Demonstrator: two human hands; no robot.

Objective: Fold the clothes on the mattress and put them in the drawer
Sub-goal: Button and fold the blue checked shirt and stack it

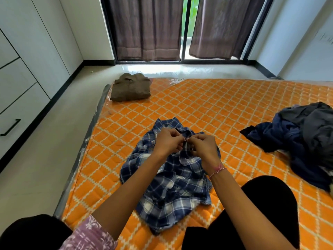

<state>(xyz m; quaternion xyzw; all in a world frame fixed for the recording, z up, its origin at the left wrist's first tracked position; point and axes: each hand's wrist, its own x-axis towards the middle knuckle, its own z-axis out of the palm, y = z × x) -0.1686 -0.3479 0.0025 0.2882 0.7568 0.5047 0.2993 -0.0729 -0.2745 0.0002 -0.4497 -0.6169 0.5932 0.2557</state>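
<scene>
A blue and white plaid shirt (173, 184) lies crumpled on the orange quilted mattress (225, 109), right in front of me. My left hand (168, 141) and my right hand (202, 147) meet just below its collar, each pinching the shirt's front edge at a button. A folded brown shirt (130, 87) sits at the mattress's far left corner. A heap of unfolded dark blue and grey clothes (302, 134) lies at the right. White drawers (16, 107) with a black handle (10, 127) stand at the left wall.
My knees in black trousers (266, 204) rest on the mattress at the bottom. A strip of pale floor (45, 159) runs between mattress and drawers. Brown curtains (147, 27) hang over a sliding door at the back.
</scene>
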